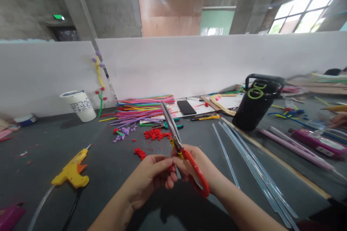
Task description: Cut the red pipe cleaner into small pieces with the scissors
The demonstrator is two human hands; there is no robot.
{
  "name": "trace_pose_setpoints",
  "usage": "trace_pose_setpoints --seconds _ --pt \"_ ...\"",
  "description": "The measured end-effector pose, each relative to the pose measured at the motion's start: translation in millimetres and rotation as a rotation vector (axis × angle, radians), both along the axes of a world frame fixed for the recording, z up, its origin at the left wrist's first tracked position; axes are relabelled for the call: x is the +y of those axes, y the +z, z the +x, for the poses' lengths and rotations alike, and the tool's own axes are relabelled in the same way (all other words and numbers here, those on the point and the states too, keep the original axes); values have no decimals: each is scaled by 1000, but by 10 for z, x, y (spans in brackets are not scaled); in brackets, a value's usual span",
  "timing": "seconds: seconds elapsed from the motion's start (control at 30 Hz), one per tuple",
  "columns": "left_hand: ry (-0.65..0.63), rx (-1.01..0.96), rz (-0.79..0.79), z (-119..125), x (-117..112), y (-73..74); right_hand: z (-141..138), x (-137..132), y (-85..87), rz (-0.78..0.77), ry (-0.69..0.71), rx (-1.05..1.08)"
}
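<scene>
Red-handled scissors (176, 140) serve as the reference for all positions in the head view. Right hand (203, 162): wrapped around the scissors, handles against the palm, blades pointing up and forward, nearly together. Left hand (155, 169): immediately left of the scissors, thumb and fingers pinched on a small red piece (171, 166), mostly covered by the fingertips. The two hands meet at the thumbs, just below the scissors' pivot.

Left of the blades, near them: a heap of red clippings (155, 134); farther left, purple pieces (124, 134). Beyond the scissors, to the left: a bundle of coloured pipe cleaners (146, 107). Beyond the blade tips, to the right: a black phone (186, 107), lying flat.

Right of the scissors: translucent sticks (249, 162), laid lengthwise; behind these, a black bottle (253, 108). Well left of the scissors: a yellow glue gun (71, 171), on its side; beyond it, a white cup (82, 108). Far right of the scissors, at the edge: another person's hand (340, 120), blurred.
</scene>
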State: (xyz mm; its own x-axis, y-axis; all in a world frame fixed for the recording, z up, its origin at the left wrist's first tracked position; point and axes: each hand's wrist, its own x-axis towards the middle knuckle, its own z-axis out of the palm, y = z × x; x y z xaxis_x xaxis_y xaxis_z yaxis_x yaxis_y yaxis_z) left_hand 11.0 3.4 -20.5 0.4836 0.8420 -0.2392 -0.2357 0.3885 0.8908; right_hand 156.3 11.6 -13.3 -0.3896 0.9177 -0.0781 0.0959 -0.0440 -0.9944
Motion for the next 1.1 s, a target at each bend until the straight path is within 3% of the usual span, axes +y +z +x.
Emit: trace_pose_setpoints --seconds 0.1,0.27,0.33,0.4,0.63,0.77,0.87,0.93,1.0,1.1 --pt "-9 34 25 -16 8 -13 -26 14 -16 42 -52 8" --pt "-234 453 197 -132 42 -41 1 68 -5 79 -141 55" --pt "-254 547 252 -168 59 -39 30 84 3 66 -144 40" --pt "-238 534 260 -183 74 -22 52 88 6 52 -138 17" --pt "36 298 85 -104 72 38 13 84 -64 41 -114 -42" --pt "71 248 14 -61 50 6 -26 87 -88 51 -127 -62" --pt "58 278 58 -63 56 -1 -12 83 -58 62 -145 -73" --pt "40 400 172 -103 86 19 24 88 -35 69 -172 -88" --pt "57 666 363 -203 147 53 73 107 -26 69 -209 -115" --pt "185 1021 569 -467 286 94 149 156 -52 63 -245 -163"
